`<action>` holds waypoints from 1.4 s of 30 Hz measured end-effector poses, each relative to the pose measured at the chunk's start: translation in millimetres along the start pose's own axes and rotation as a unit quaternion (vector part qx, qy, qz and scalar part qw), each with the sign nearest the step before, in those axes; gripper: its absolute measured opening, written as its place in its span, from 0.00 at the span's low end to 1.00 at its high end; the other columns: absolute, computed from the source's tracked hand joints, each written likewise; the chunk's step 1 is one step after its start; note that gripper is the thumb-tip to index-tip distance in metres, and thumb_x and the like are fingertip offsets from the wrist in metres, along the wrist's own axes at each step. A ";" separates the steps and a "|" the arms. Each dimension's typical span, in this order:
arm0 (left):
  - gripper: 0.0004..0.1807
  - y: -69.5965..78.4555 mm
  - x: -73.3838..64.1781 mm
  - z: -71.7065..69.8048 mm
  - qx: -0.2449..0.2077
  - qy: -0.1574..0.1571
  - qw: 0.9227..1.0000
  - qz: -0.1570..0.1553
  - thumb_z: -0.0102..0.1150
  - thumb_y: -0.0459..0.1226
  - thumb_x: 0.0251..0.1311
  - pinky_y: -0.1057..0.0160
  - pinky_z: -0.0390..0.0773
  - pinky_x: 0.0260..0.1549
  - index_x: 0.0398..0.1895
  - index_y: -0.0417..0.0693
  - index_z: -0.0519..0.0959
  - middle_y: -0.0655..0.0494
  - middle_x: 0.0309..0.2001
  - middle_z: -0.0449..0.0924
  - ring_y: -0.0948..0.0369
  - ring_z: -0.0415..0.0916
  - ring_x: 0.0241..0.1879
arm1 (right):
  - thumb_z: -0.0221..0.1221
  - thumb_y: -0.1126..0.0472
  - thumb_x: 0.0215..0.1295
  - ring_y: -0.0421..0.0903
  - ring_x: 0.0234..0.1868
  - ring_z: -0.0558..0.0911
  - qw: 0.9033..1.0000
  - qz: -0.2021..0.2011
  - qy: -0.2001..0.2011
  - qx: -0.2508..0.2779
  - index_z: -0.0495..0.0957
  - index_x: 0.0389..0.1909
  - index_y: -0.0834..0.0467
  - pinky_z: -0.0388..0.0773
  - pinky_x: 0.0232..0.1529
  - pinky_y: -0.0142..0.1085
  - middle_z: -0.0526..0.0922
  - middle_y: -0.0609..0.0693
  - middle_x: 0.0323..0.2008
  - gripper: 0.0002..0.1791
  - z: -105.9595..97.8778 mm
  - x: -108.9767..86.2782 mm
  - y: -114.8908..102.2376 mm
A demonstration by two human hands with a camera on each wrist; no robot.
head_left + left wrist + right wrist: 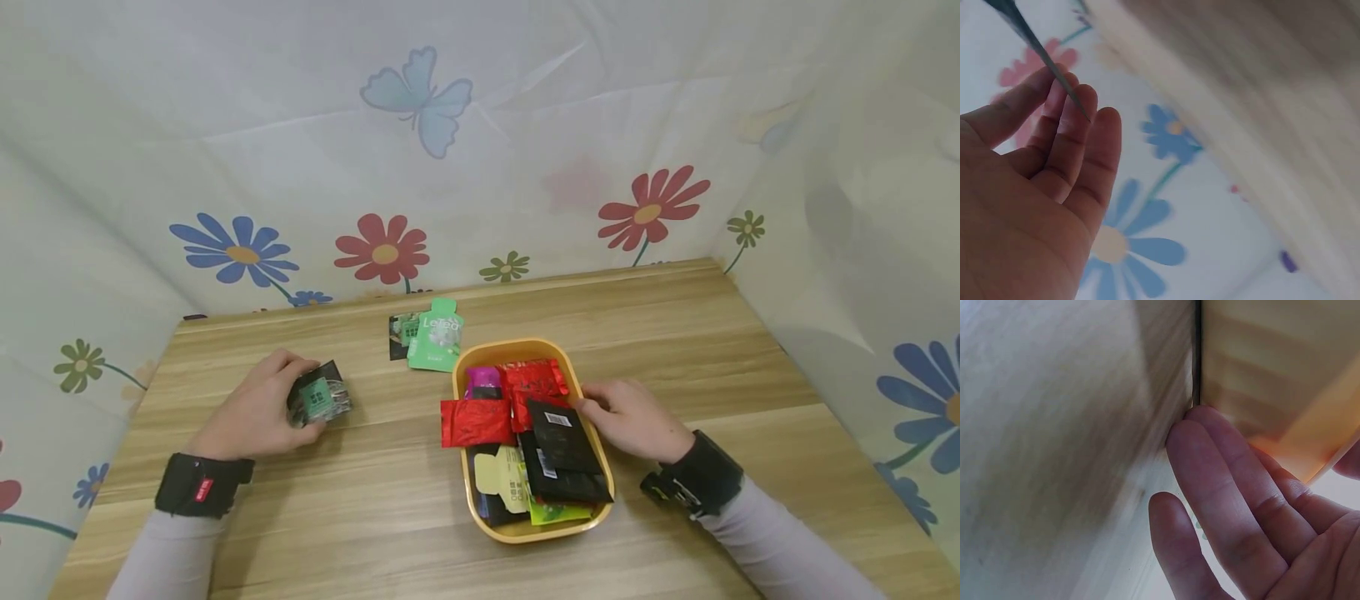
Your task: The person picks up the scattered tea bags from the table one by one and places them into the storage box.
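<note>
On the left of the table, my left hand [258,406] pinches a black sachet [319,395] with a green label between thumb and fingers. In the left wrist view this sachet [1038,51] shows edge-on as a thin dark strip at the fingertips. My right hand [637,419] holds the right rim of a yellow plastic basket [606,475]. In the right wrist view its fingers lie along the outside of the basket wall [1272,369], with the thumb at the rim. Red, black, purple, cream and yellow-green sachets fill the basket.
A green sachet [438,340] marked LeTea partly covers a dark sachet [397,342] behind the basket, near the table's back edge. The wood-grain table [360,517] is bounded at the back and sides by a white flowered curtain [480,167].
</note>
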State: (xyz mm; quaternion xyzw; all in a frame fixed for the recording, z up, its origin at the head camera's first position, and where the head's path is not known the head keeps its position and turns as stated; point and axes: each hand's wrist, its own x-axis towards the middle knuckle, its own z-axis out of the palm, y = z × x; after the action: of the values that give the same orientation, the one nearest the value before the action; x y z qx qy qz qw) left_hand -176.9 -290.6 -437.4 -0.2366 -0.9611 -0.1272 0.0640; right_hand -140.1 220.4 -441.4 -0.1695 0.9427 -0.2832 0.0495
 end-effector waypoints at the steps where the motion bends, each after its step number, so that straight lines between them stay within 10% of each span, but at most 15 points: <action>1: 0.48 6.4 1.4 -3.2 -0.004 0.006 1.000 0.007 0.76 0.54 0.34 0.53 0.76 0.44 0.62 0.39 0.74 0.51 0.51 0.71 0.57 0.68 0.46 | 0.52 0.53 0.70 0.39 0.19 0.68 1.000 -0.003 0.001 0.001 0.83 0.41 0.50 0.63 0.22 0.33 0.66 0.39 0.17 0.12 0.0 -0.2 0.0; 18: 0.47 124.8 51.7 -34.3 -0.032 0.049 0.986 0.154 0.68 0.60 0.37 0.64 0.76 0.44 0.61 0.44 0.74 0.57 0.52 0.69 0.65 0.64 0.48 | 0.52 0.52 0.71 0.38 0.20 0.68 1.000 -0.001 0.001 0.007 0.84 0.43 0.52 0.64 0.22 0.33 0.68 0.39 0.18 0.14 1.4 -1.3 0.1; 36: 0.46 235.1 103.6 -2.3 -0.047 0.009 0.959 0.278 0.61 0.63 0.39 0.68 0.66 0.43 0.60 0.43 0.74 0.58 0.47 0.65 0.64 0.61 0.45 | 0.51 0.49 0.72 0.38 0.23 0.71 1.000 -0.020 0.004 0.003 0.84 0.44 0.51 0.67 0.25 0.34 0.71 0.39 0.21 0.16 2.3 -0.4 4.5; 42: 0.64 244.8 100.7 2.0 -0.038 -0.024 0.959 0.280 0.50 0.78 0.42 0.59 0.62 0.66 0.79 0.48 0.57 0.50 0.71 0.60 0.57 0.59 0.67 | 0.50 0.49 0.72 0.38 0.24 0.71 1.000 -0.017 0.000 0.010 0.85 0.44 0.53 0.66 0.25 0.34 0.72 0.39 0.22 0.17 0.0 -1.7 3.9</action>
State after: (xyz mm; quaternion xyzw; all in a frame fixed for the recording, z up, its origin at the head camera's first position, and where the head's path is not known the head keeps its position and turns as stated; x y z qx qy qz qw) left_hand -150.3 -36.4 -368.5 -0.5018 -0.8519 -0.1353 0.0647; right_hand -139.6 224.0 -443.5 -0.1848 0.9367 -0.2938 0.0469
